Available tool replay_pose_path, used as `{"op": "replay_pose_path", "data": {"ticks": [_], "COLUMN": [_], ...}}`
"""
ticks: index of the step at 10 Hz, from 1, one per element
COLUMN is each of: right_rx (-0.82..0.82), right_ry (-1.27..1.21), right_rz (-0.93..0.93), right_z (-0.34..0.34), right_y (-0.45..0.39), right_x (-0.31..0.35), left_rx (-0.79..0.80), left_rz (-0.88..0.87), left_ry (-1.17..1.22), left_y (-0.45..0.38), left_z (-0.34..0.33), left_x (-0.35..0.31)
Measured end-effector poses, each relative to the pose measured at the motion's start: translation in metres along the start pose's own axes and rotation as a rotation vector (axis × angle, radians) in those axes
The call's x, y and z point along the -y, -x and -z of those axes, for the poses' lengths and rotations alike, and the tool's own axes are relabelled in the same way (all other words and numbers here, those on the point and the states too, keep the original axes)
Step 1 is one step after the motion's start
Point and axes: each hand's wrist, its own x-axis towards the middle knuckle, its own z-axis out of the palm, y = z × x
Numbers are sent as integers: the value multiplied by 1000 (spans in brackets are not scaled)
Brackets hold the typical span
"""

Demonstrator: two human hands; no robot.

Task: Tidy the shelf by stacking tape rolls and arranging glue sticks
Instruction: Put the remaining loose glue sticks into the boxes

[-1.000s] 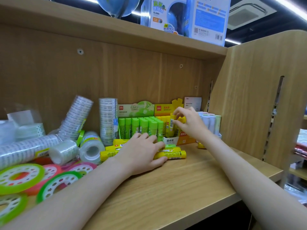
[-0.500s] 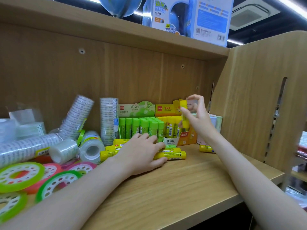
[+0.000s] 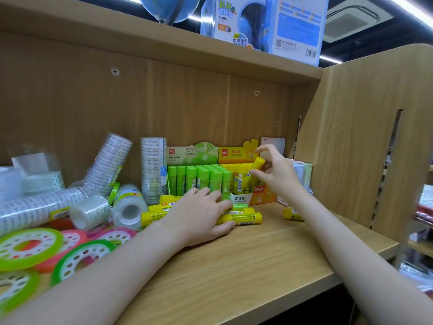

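Note:
My right hand pinches a yellow glue stick, tilted, just above the yellow display box of upright yellow sticks. My left hand rests flat, fingers straight, on several loose yellow glue sticks lying on the shelf. A green display box behind it holds upright green sticks. One more yellow stick lies to the right, partly behind my right forearm. Clear tape rolls and wrapped tape tubes lie jumbled at left.
Flat green and pink tape rings overlap at the front left. White and pastel sticks stand behind my right hand. The wooden side panel closes the right end. Globe boxes sit on the upper shelf.
My right hand lifted a yellow glue stick up out of the box area, then lowered and tilted it over the yellow box. The left hand stayed on the loose sticks.

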Motion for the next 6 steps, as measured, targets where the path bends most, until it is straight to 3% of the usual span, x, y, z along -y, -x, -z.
{"op": "replay_pose_path", "data": {"ticks": [2, 4, 6], "right_rx": [118, 29, 102], "right_ry": [291, 508, 522], "right_rz": [-14, 84, 28], "right_z": [-14, -20, -19], "right_y": [-3, -9, -2], "right_x": [-3, -8, -13], "left_rx": [-4, -8, -10], "left_rz": [-5, -11, -25], "left_ry": [-11, -26, -23], "left_y": [0, 0, -1], "left_z": [0, -1, -3], "left_x": [0, 0, 1]}}
